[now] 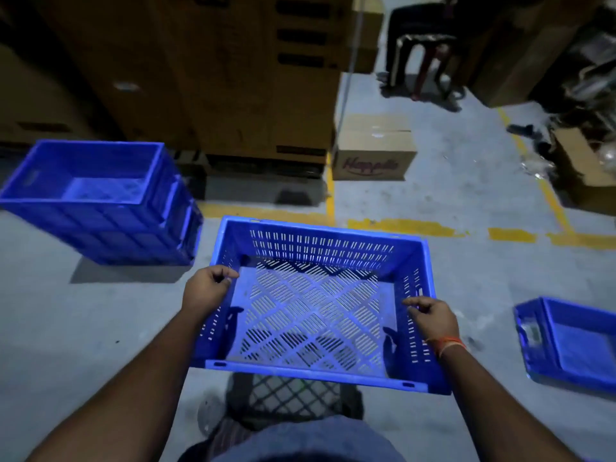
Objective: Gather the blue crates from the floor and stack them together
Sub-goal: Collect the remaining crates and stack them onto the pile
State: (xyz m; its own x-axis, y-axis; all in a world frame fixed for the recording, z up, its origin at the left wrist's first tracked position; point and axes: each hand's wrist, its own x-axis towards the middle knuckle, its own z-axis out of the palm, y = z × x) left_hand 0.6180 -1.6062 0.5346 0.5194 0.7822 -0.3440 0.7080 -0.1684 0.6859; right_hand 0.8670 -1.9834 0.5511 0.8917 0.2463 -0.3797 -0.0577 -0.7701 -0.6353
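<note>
Head view, looking down. Both hands hold a perforated blue crate (pixel 316 305) in the air above the grey floor (pixel 100 328); its slotted shadow falls on the floor just under its near edge. Left hand (pixel 208 288) curled over the crate's left rim, fingers wrapped inward over the edge. Right hand (pixel 433 316) closed on the right rim, thumb on top, fingers down the outer wall; an orange thread band (pixel 448 345) sits on that wrist. Crate is empty, open side up, tilted slightly with the far wall higher in frame. To the left, a stack of solid-walled blue crates (pixel 100 201) rests on the floor, nested one in another; exact count cannot be told. To the right, a single blue crate (pixel 573 341) lies on the floor, partly cut off by the frame edge, well apart from the stack. Yellow floor lines (pixel 400 226) run just beyond the held crate. Behind them, a small cardboard box (pixel 375 148) stands on the floor beside tall cardboard cartons (pixel 233 78). A plastic stool (pixel 423 51) stands further back. Picture is dim and somewhat blurred.
</note>
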